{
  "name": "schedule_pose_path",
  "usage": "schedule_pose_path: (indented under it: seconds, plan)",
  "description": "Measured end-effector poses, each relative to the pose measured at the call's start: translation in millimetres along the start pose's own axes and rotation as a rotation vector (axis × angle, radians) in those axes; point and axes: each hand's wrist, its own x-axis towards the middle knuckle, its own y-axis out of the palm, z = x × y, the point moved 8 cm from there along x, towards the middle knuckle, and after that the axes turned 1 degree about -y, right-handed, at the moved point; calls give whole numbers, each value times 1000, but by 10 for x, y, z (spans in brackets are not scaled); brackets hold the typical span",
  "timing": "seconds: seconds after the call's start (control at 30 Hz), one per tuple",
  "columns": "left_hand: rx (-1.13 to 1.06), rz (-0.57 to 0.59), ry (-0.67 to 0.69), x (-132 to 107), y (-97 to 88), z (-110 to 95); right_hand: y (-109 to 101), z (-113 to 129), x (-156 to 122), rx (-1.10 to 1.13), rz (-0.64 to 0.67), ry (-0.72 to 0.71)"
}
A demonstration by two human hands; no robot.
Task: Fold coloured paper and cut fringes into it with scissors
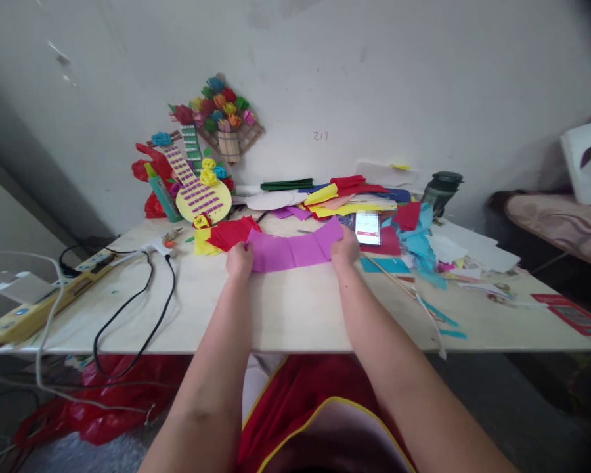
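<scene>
A strip of purple paper with upright fold creases is stretched between my two hands above the table. My left hand pinches its left end, beside a pile of red paper and a yellow piece. At the right end, my right hand is closed on the paper, close to a lit phone. Fingertips on both hands are partly hidden.
Coloured paper stacks lie along the wall. A guitar-shaped craft and glue bottle stand back left. A power strip and black cable lie left. Right are blue scraps, a wooden stick and a dark bottle.
</scene>
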Motion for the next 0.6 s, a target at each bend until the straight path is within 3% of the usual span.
schedule_pose_path:
  seconds: [0.17, 0.37, 0.47, 0.6]
  plan:
    - [9, 22, 32, 5, 19, -35, -14, -24, 2, -81, 20, -4]
    - [17, 75, 32, -22, 34, -34, -51, 223, -62, -232, -33, -241]
    - [6, 65, 21, -27, 10, -20, 71, 391, -127, -226, 69, -394]
    - [-21, 55, 17, -27, 3, -16, 366, 668, -361, -216, 299, -665]
